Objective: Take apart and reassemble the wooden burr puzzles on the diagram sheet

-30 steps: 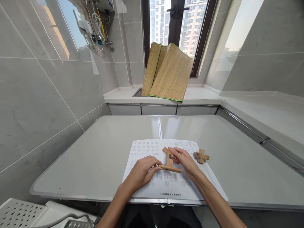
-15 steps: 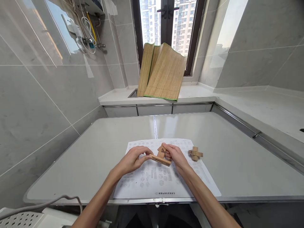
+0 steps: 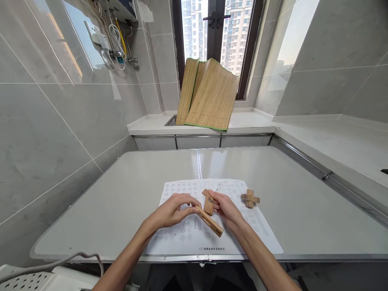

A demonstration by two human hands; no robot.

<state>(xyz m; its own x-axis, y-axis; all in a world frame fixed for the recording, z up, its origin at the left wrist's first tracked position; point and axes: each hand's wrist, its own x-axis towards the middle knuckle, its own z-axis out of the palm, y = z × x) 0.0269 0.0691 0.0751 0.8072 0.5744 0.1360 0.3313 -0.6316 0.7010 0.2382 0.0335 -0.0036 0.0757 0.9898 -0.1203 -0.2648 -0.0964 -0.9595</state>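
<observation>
Left hand (image 3: 177,210) fingers pinch long brown wooden bar (image 3: 212,224) by one end; right hand (image 3: 228,208) fingers grip flat brown wooden piece (image 3: 208,209), toward grey flat surface's (image 3: 121,198) front edge. End-only pinch could let bar swivel.

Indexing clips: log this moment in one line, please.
left hand: pinching end of wooden bar | right hand: holding wooden piece | beneath: printed sheet | farther right: wooden cross
</observation>
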